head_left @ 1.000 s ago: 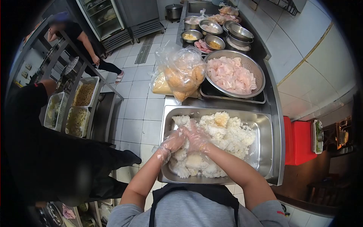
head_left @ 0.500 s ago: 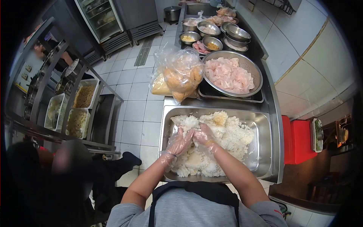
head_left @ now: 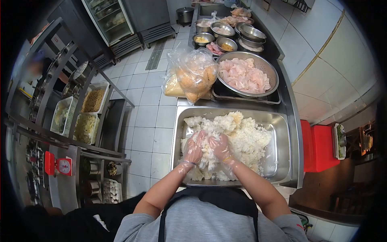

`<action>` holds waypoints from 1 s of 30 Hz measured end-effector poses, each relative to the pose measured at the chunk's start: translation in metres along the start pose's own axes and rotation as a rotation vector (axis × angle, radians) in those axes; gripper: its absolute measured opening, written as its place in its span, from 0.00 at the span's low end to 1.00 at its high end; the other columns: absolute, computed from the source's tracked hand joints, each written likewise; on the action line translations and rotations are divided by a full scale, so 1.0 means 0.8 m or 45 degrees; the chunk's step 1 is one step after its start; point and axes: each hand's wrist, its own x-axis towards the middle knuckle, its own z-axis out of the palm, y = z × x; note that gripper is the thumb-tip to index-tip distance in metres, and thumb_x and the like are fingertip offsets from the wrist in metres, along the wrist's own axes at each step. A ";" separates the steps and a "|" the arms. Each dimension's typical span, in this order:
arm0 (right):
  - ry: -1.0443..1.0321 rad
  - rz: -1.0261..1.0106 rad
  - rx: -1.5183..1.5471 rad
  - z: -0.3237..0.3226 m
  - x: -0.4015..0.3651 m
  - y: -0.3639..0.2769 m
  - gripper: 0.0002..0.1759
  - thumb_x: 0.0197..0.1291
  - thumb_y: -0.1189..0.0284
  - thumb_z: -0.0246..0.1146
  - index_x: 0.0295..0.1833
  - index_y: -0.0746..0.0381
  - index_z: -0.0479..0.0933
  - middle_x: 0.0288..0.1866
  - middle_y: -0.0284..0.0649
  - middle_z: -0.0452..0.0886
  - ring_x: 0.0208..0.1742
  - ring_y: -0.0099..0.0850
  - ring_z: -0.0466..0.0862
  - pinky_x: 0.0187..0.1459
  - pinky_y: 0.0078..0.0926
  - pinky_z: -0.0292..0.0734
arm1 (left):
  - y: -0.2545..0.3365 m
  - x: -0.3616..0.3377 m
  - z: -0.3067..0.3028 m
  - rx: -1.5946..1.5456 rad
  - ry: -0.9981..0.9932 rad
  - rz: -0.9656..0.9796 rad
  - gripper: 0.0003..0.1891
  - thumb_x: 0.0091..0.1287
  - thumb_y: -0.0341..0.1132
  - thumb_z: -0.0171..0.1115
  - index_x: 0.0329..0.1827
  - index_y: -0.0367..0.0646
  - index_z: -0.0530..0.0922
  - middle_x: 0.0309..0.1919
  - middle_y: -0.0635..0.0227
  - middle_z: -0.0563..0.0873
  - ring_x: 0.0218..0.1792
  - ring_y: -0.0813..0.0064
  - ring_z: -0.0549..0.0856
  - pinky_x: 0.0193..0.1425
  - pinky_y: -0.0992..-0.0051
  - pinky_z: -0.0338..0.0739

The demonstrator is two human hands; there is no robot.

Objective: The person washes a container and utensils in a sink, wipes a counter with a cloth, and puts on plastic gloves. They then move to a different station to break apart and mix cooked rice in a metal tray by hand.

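A wide steel pan (head_left: 282,141) holds a heap of cooked white rice (head_left: 252,139), lumpy in places and loose in others. My left hand (head_left: 194,149), in a clear plastic glove, is in the left part of the heap, fingers curled in against a clump. Close to its right, my right hand (head_left: 220,148), gloved the same way, grips rice from the other side. Loose grains lie between the two hands and some stick to the gloves. The fingertips are partly hidden by the rice.
Beyond the pan stand a plastic bag of orange-brown crumbs (head_left: 193,78) and a steel colander (head_left: 274,76) of pale raw meat. Several steel bowls (head_left: 202,39) sit further back. On the left are a metal rack (head_left: 117,151), a red scale (head_left: 64,166) and a co-worker's dark clothing (head_left: 80,220).
My hands have moved slightly apart and closer to me, with loosened rice now between them. The co-worker at left has shifted down and away, uncovering the red scale and lower shelf.
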 end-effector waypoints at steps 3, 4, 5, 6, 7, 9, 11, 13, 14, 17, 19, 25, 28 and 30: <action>-0.575 0.142 -0.106 -0.073 0.015 -0.085 0.24 0.48 0.66 0.64 0.51 0.62 0.70 0.51 0.54 0.72 0.51 0.47 0.75 0.52 0.37 0.70 | 0.004 -0.015 -0.021 0.111 -0.162 0.045 0.33 0.58 0.33 0.50 0.68 0.32 0.55 0.68 0.54 0.62 0.65 0.60 0.63 0.62 0.64 0.60; -0.837 0.132 -0.125 -0.087 0.021 -0.095 0.26 0.46 0.65 0.64 0.52 0.62 0.68 0.57 0.58 0.69 0.55 0.48 0.74 0.53 0.36 0.69 | 0.005 -0.025 -0.019 0.756 0.091 0.237 0.29 0.59 0.31 0.49 0.65 0.29 0.63 0.65 0.53 0.66 0.60 0.59 0.70 0.55 0.63 0.67; -0.934 0.059 -0.267 -0.091 0.021 -0.097 0.29 0.46 0.66 0.64 0.56 0.61 0.66 0.61 0.58 0.65 0.58 0.49 0.71 0.55 0.36 0.68 | 0.002 -0.035 -0.019 0.876 0.046 0.230 0.28 0.60 0.33 0.48 0.64 0.28 0.63 0.65 0.52 0.66 0.61 0.59 0.70 0.56 0.64 0.66; -1.030 -0.017 -0.409 -0.093 0.020 -0.097 0.32 0.45 0.67 0.64 0.59 0.59 0.65 0.64 0.59 0.60 0.61 0.51 0.69 0.57 0.36 0.67 | -0.003 -0.044 -0.020 0.997 -0.001 0.222 0.28 0.61 0.34 0.47 0.64 0.27 0.63 0.65 0.52 0.66 0.61 0.60 0.70 0.56 0.65 0.66; -1.123 -0.095 -0.552 -0.093 0.019 -0.098 0.36 0.45 0.68 0.64 0.63 0.58 0.64 0.68 0.59 0.56 0.63 0.53 0.66 0.59 0.36 0.66 | -0.007 -0.051 -0.025 1.118 -0.048 0.214 0.28 0.61 0.35 0.46 0.64 0.26 0.63 0.65 0.51 0.65 0.61 0.60 0.69 0.56 0.65 0.66; -1.109 -0.380 -0.752 -0.074 0.003 -0.086 0.44 0.42 0.70 0.66 0.68 0.56 0.57 0.72 0.54 0.46 0.67 0.55 0.59 0.63 0.42 0.61 | -0.022 -0.070 -0.009 0.794 0.004 0.083 0.26 0.62 0.35 0.48 0.63 0.30 0.65 0.63 0.46 0.66 0.58 0.52 0.72 0.55 0.62 0.69; -1.168 -0.465 -0.958 -0.044 -0.005 -0.079 0.52 0.39 0.71 0.69 0.72 0.52 0.51 0.75 0.50 0.41 0.70 0.58 0.54 0.66 0.49 0.55 | -0.026 -0.085 -0.002 0.306 0.033 -0.119 0.24 0.64 0.36 0.48 0.62 0.32 0.66 0.60 0.45 0.70 0.55 0.49 0.75 0.54 0.61 0.71; -1.311 -0.348 -1.178 -0.009 -0.005 -0.086 0.59 0.35 0.72 0.71 0.74 0.47 0.44 0.76 0.48 0.39 0.70 0.62 0.50 0.67 0.57 0.49 | -0.024 -0.087 0.014 -0.565 0.089 -0.596 0.24 0.67 0.40 0.49 0.62 0.37 0.63 0.49 0.43 0.77 0.50 0.48 0.78 0.53 0.61 0.72; -1.291 -0.356 -1.143 -0.006 0.003 -0.095 0.60 0.34 0.69 0.72 0.74 0.44 0.45 0.76 0.48 0.39 0.70 0.62 0.52 0.66 0.56 0.51 | -0.019 -0.085 0.010 -0.679 -0.060 -0.774 0.24 0.67 0.41 0.49 0.63 0.39 0.62 0.47 0.43 0.79 0.50 0.49 0.78 0.54 0.62 0.71; -1.256 -0.379 -1.080 0.001 0.022 -0.115 0.62 0.29 0.64 0.76 0.72 0.38 0.47 0.75 0.49 0.41 0.68 0.61 0.56 0.63 0.55 0.58 | 0.044 -0.049 -0.098 -0.911 -0.250 -1.168 0.26 0.63 0.39 0.50 0.64 0.42 0.58 0.50 0.41 0.76 0.53 0.46 0.76 0.57 0.60 0.68; -1.250 -0.413 -1.135 0.011 0.027 -0.109 0.64 0.26 0.62 0.77 0.72 0.35 0.48 0.75 0.49 0.43 0.66 0.60 0.60 0.61 0.54 0.61 | 0.035 -0.069 -0.061 -0.978 -0.100 -1.027 0.28 0.61 0.36 0.50 0.65 0.42 0.55 0.52 0.40 0.74 0.54 0.44 0.75 0.58 0.59 0.67; -1.242 -0.320 -0.946 0.030 0.039 -0.092 0.56 0.30 0.64 0.74 0.70 0.39 0.54 0.70 0.49 0.54 0.60 0.54 0.69 0.55 0.48 0.68 | 0.043 -0.060 -0.068 -0.966 -0.248 -1.315 0.34 0.59 0.34 0.51 0.68 0.41 0.47 0.58 0.43 0.70 0.58 0.48 0.72 0.61 0.63 0.65; -1.192 -0.187 -0.943 0.034 0.047 -0.096 0.52 0.33 0.65 0.72 0.69 0.43 0.56 0.67 0.49 0.57 0.59 0.49 0.72 0.54 0.42 0.70 | 0.034 -0.074 -0.029 -1.251 -0.003 -1.197 0.37 0.60 0.36 0.53 0.69 0.41 0.45 0.60 0.49 0.69 0.59 0.56 0.71 0.61 0.67 0.65; -0.987 -0.128 -0.833 0.049 0.048 -0.069 0.50 0.35 0.64 0.71 0.69 0.45 0.56 0.65 0.50 0.62 0.57 0.47 0.73 0.54 0.40 0.72 | 0.033 -0.081 -0.024 -1.426 0.110 -1.146 0.38 0.60 0.37 0.55 0.70 0.42 0.44 0.61 0.54 0.68 0.59 0.63 0.71 0.60 0.69 0.66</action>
